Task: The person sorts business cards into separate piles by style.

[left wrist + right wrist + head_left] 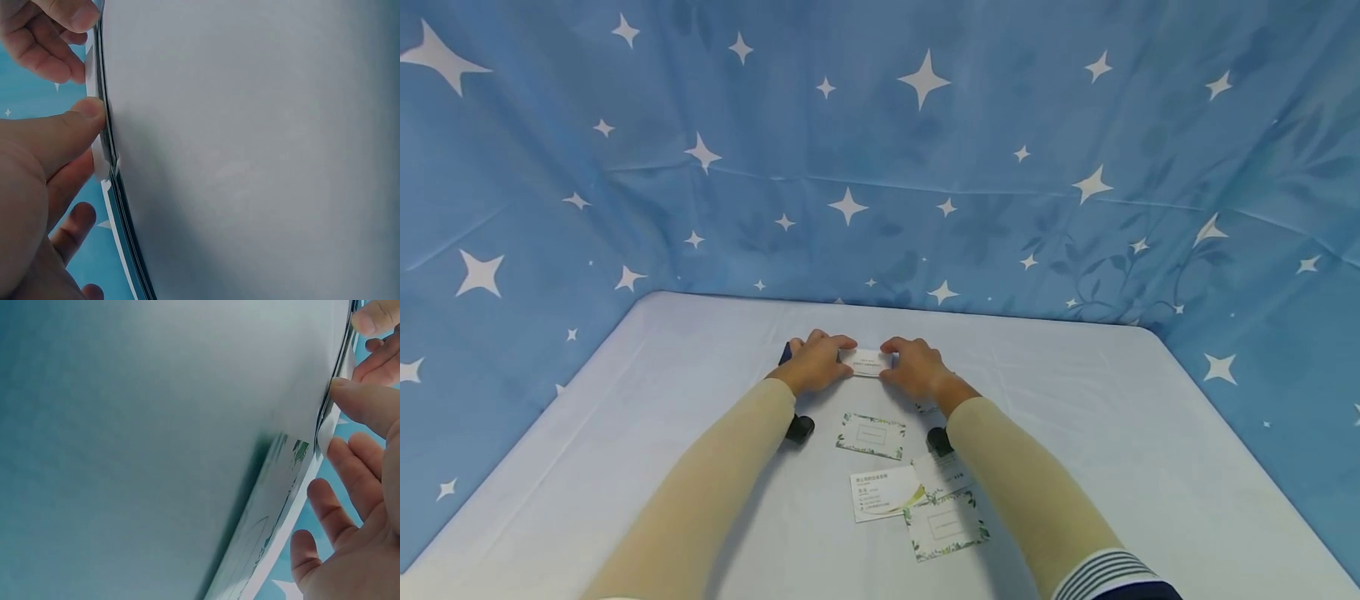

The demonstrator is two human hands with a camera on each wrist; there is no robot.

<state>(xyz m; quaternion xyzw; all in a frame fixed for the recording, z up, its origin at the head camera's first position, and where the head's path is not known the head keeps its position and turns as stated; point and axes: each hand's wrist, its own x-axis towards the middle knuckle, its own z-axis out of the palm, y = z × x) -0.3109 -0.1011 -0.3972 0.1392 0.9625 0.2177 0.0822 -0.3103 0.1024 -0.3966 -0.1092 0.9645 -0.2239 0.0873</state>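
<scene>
Near the far side of the table, a white business card (pixel 867 362) with small print lies between my two hands. My left hand (pixel 815 364) pinches its left end, and my right hand (pixel 916 369) pinches the right end. Seen edge-on in the left wrist view, several thin layers show under the thumb (pixel 89 111). The right wrist view shows the other thumb (pixel 350 394) on the same edge, with the lower fingers spread away from it. A dark blue item (pixel 786 354) is partly hidden behind my left hand.
Closer in lie a leaf-bordered card (pixel 871 436), a white card with a green-yellow curve (pixel 880 492), and another leaf-bordered card (pixel 947 525). More cards are partly covered by the right forearm. A star-patterned blue curtain (pixel 880 167) hangs behind the white table (pixel 1060 375).
</scene>
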